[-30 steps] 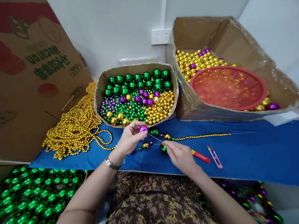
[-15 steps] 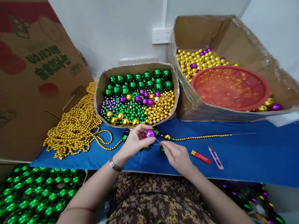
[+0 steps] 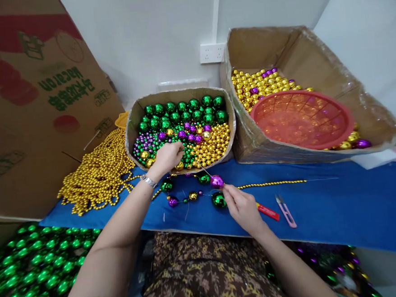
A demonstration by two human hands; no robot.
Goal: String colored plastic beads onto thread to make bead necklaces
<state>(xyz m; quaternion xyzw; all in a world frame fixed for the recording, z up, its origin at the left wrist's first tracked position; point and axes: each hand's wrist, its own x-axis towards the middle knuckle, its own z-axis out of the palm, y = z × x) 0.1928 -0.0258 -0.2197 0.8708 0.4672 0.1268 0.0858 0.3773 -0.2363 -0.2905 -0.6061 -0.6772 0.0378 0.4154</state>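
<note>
Purple bauble (image 3: 217, 181) lies on the blue bench (image 3: 324, 203), just in front of the small cardboard box (image 3: 131, 123), strung with other baubles. Far left is a heap of gold bead strands (image 3: 98, 173). Left hand (image 3: 166, 157) is down in the box's mixed beads with its fingers curled, and I can't tell if they've got one. Right hand (image 3: 242, 206) has its fingers pinched on the purple bauble, with a green bauble (image 3: 219, 200) just beside. Further right are pink thread snips (image 3: 285, 205), then a red basket (image 3: 301, 118) in the big box (image 3: 262, 49).

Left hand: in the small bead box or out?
In. The left hand reaches over the front rim of the small bead box, fingers curled onto the beads; whether it grips one, cannot tell.
</note>
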